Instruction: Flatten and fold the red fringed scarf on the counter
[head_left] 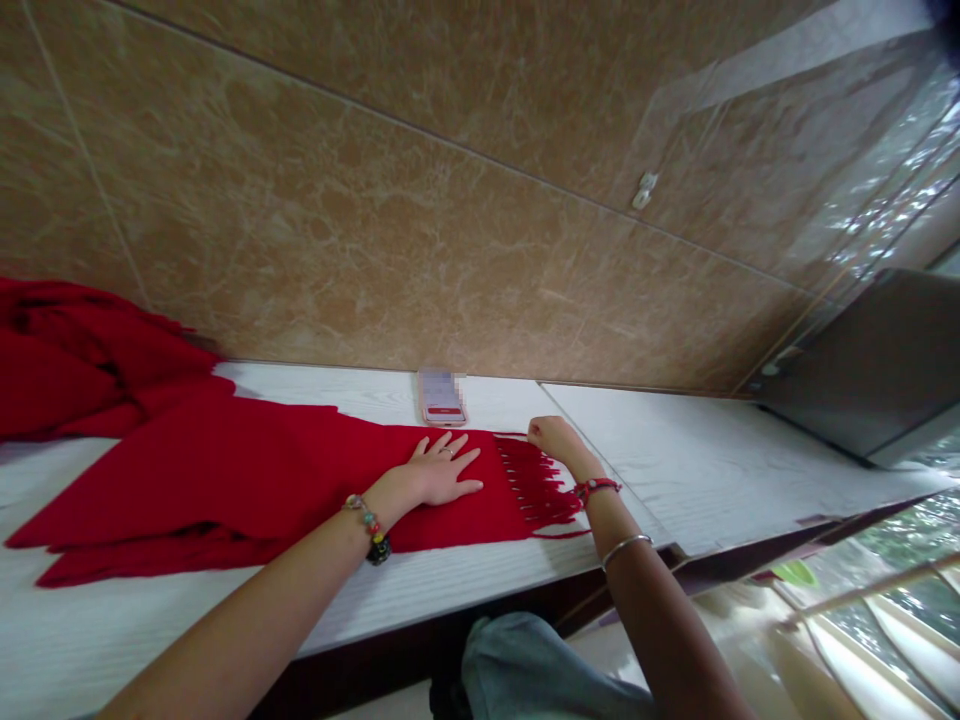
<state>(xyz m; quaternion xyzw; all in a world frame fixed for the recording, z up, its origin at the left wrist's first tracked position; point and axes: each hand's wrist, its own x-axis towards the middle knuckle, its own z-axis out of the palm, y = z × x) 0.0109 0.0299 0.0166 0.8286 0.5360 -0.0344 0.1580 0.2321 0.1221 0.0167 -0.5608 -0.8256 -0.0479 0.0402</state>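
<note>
A red scarf (300, 460) lies along the white tabletop, its fringe (534, 482) pointing right. Flat on the scarf, with fingers spread, rests my left hand (442, 474); it wears a ring and a beaded bracelet. My right hand (556, 440) is closed at the far corner of the fringe, fingers curled and pinching a strand of it. A red cord and a silver bangle circle that wrist. Toward the left the scarf widens into loose folds with a pointed corner.
A phone (442, 398) with a lit screen lies against the marbled tile wall (375, 220). More bunched red cloth (82, 360) is piled at the left. A dark grey box-shaped object (870, 370) stands at the right end of the white surface (705, 460).
</note>
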